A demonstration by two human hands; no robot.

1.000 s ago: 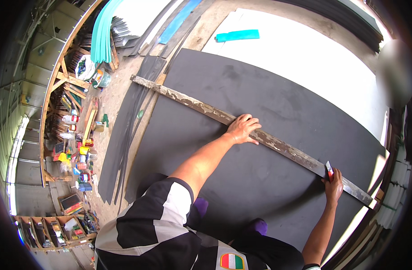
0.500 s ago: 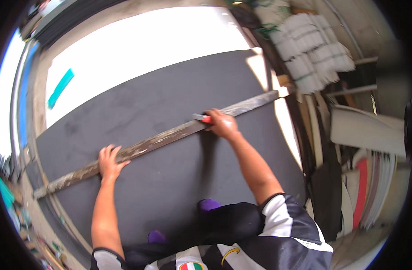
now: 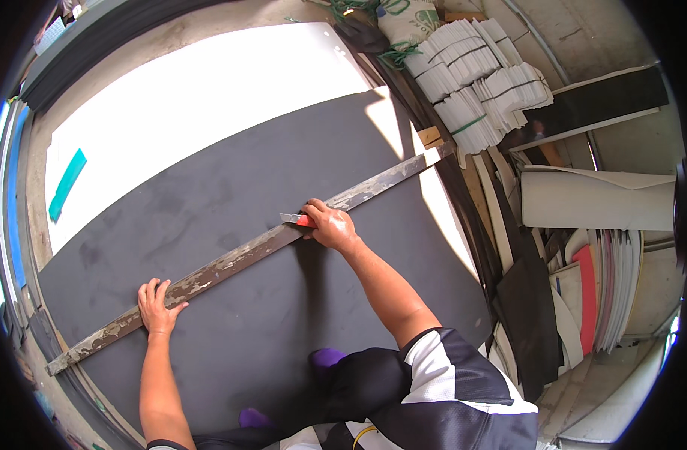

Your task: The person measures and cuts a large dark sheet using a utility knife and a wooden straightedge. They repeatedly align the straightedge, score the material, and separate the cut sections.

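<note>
A long, straight bar (image 3: 234,255) with worn, flaking brown and grey paint lies slantwise across a large dark grey sheet (image 3: 231,180). My left hand (image 3: 159,309) straddles the bar toward its left end, fingers over the far side and thumb on the near side. Farther right along the bar, my right hand (image 3: 332,225) is closed around a red utility knife (image 3: 306,221). Its blade sticks out to the left, over the bar. The right fingers are at the bar too; whether they press on it I cannot tell.
Beyond the dark sheet lies a bright white sheet (image 3: 208,90) with a teal strip (image 3: 67,184) on it. Tied bundles of white strips (image 3: 482,82) are stacked at the upper right. A pale roll (image 3: 595,196) and upright sheets (image 3: 613,292) stand at right. My purple-socked feet (image 3: 328,357) are on the dark sheet.
The view has turned, so the sheets, the bar and both hands appear farther left. My left hand stays on the bar and my right hand still holds the utility knife.
</note>
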